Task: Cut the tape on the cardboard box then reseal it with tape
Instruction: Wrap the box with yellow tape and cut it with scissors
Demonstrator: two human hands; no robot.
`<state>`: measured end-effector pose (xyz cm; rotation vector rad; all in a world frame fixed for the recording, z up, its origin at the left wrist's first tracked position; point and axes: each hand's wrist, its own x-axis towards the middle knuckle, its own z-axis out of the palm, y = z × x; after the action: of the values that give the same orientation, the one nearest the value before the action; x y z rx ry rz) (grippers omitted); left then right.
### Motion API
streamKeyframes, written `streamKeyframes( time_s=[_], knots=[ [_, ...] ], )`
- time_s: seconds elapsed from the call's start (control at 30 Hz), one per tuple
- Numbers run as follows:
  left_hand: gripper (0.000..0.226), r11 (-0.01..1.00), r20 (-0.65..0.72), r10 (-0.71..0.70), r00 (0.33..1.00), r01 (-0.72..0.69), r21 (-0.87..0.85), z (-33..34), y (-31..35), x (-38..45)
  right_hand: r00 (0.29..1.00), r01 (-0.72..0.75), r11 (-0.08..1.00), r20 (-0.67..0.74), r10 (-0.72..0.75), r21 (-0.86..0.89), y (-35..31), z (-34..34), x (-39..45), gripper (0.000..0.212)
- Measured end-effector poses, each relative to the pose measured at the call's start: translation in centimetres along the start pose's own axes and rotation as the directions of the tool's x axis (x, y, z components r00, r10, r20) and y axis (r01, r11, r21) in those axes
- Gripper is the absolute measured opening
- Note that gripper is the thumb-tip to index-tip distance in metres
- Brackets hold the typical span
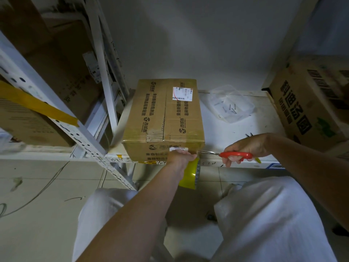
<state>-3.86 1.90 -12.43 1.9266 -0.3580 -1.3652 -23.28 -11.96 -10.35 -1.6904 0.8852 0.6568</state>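
Box: the cardboard box (164, 118) is sitting on the white shelf (243, 127), its near face overhanging the shelf edge, probably so the front is within easy reach.
Left hand: the left hand (180, 156) is pressing against the box's near face with fingers curled; it appears to be holding the tape end taut. Whether it is also carrying the roll is hard to tell.
Tape roll: the yellow tape roll (192, 172) is hanging just below that hand, close to the box — likely the strip being applied is running from it.
Right hand: the right hand (245, 150) is gripping the red-handled scissors (226, 154), blades pointing at the box's lower right corner — seemingly to sever the strip there.
Stage: judging by this, resealing is nearing its end.
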Motion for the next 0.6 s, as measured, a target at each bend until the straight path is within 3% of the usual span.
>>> streamKeyframes(
  time_s=[0.2,0.43,0.6],
  knots=[
    [0.012,1.0,0.008,-0.016,1.0,0.016,0.017,-0.1,0.0,0.2,0.999,-0.02,1.0,-0.028,0.02,0.023,-1.5,0.6,1.1,0.03],
    [0.013,1.0,0.011,-0.02,1.0,0.02,0.008,-0.1,-0.2,0.8,0.998,0.026,0.999,-0.051,-0.024,0.04,-2.4,0.7,1.4,0.044],
    [0.013,0.999,0.02,-0.031,0.999,0.031,0.015,-0.2,0.0,1.0,0.987,0.079,0.994,-0.146,-0.067,0.076,-2.6,1.4,1.7,0.028]
  ],
)
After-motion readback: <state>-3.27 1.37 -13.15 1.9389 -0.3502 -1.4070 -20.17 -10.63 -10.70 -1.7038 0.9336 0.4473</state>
